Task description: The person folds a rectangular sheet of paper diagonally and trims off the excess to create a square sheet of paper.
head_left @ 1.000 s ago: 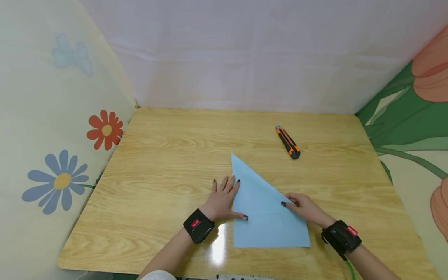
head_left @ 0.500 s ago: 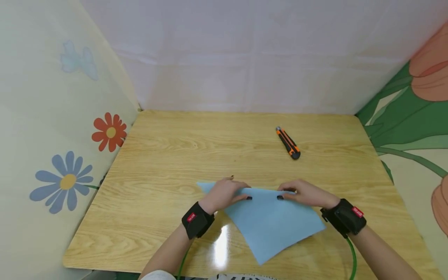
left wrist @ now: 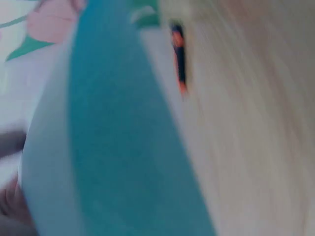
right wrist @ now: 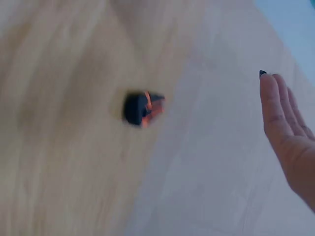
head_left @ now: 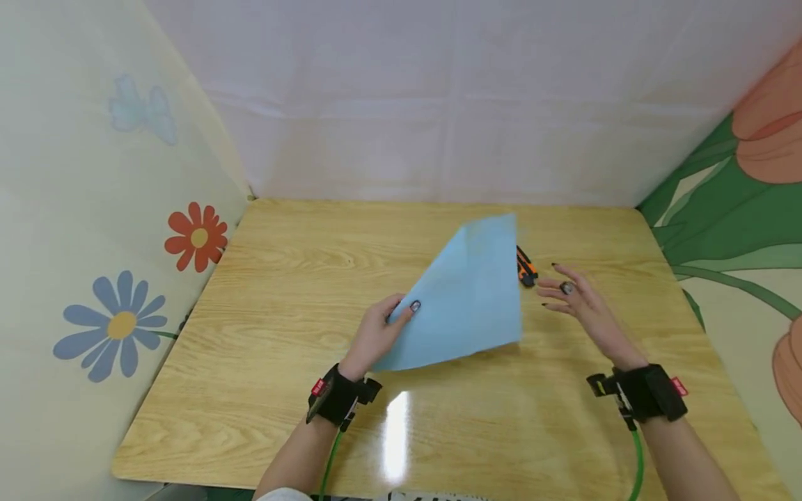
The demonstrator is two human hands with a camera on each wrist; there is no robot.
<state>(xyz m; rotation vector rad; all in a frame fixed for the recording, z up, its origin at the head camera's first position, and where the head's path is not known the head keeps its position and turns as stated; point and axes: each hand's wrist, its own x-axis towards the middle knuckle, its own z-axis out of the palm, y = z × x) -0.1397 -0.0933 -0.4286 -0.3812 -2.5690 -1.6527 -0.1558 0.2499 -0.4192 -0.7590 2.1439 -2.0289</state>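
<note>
blue paper (head_left: pixel 470 296) has swung upward, left hand (head_left: pixel 377 330) pinching it, apparently mid-turn; the spread, unladen right hand (head_left: pixel 589 307) should next regrip it.

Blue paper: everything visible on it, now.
The light blue paper looks thin and matte, with a bend or crease near its far end. The left hand grips its left edge, thumb on the upper face; the right hand is apart from it. It appears raised above the wooden table, partly hiding the utility knife in the head view.
</note>
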